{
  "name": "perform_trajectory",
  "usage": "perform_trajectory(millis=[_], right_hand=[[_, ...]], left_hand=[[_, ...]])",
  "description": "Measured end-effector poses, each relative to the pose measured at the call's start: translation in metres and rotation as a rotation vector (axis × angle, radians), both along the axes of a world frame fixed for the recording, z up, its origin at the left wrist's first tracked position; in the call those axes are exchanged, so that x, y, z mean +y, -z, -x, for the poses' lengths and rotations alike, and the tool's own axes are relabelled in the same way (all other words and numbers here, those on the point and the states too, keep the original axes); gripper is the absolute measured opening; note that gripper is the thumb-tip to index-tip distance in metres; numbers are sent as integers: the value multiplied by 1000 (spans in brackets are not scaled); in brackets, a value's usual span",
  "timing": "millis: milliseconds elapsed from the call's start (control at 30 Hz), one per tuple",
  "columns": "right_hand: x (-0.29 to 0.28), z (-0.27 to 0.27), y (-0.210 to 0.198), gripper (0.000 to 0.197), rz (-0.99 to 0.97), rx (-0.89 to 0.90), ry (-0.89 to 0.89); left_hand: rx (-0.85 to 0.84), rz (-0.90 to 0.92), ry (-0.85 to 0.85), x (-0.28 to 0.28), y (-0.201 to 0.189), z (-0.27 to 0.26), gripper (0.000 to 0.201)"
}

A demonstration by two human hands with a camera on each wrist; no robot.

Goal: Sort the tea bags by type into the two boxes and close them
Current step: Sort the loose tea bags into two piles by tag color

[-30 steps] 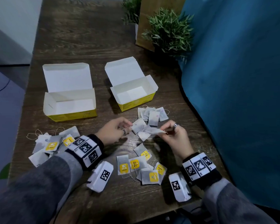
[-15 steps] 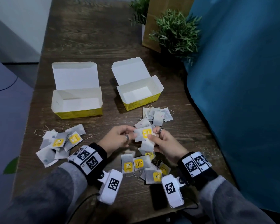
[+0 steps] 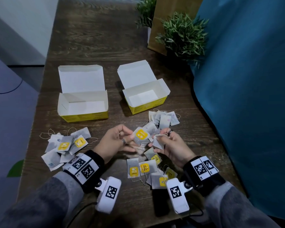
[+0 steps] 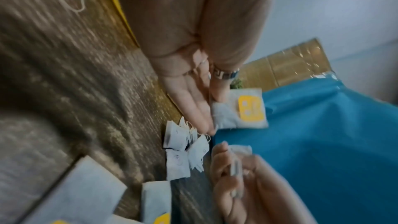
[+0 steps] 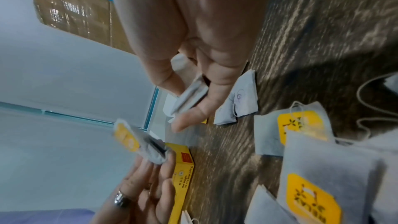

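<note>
Dark wooden table (image 3: 92, 38), blue curtain (image 3: 247, 79) right, 2 potted plants (image 3: 183, 32), pale wall (image 3: 23, 22).

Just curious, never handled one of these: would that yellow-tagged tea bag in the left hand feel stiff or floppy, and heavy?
Probably floppy: the yellow-tagged tea bag is a thin paper pouch that the left hand holds by an edge pinch alone. Likely very light for the same reason. Its string could snag on neighbouring bags.

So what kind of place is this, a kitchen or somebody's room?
Probably a room at home or an office corner, not clearly a kitchen. There's a dark wooden table, small potted plants at its far end, and a big blue cloth hanging on the right. No sink or stove shows.
</note>
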State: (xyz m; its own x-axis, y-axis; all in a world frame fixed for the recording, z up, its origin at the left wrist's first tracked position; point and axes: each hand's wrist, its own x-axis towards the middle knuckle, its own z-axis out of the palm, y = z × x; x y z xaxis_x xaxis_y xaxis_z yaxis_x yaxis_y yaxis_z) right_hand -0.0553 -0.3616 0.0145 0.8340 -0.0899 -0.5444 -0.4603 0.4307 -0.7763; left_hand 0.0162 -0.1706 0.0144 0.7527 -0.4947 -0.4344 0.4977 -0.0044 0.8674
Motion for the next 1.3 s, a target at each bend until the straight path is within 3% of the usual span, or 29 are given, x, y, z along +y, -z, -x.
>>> perform_trajectory(millis=[200,300,433,533,633,733,900,967,1067,1167,1300], right_hand=[[9,-5,-7,30,-102,25,-86],[13,-7,-9,25,-100,37,-139],[16,-10,-11,18,-110,79,-185],[19,-10,-10,28,-87,69,-287],[24,-10,-10,10,-38,9,-360],[29,-11,-15,7,112,-21,-394],[34,-25,-19,13,445,-96,-559],[42,-32,-19,11,514,-156,-666],[55,-40,-15,9,417,-140,-668],[58,-41,-6,20,305,-67,-627],[57,-34,-4,7,311,-11,-687]], left_hand=[[-450,-51,-7,9,-12,7,38],[-589,-91,-4,12,-16,8,47],[-637,-107,-49,11,-17,8,19],[-661,-102,-83,13,-15,6,16],[-672,-100,-74,14,-14,7,17],[-595,-84,-27,19,-15,7,24],[-180,-1,76,36,-19,-6,37],[-107,-36,129,44,-16,-9,39],[-148,-182,128,55,-11,-14,29],[-48,-166,18,63,-7,-14,28],[-50,-136,-26,54,-2,-6,22]])
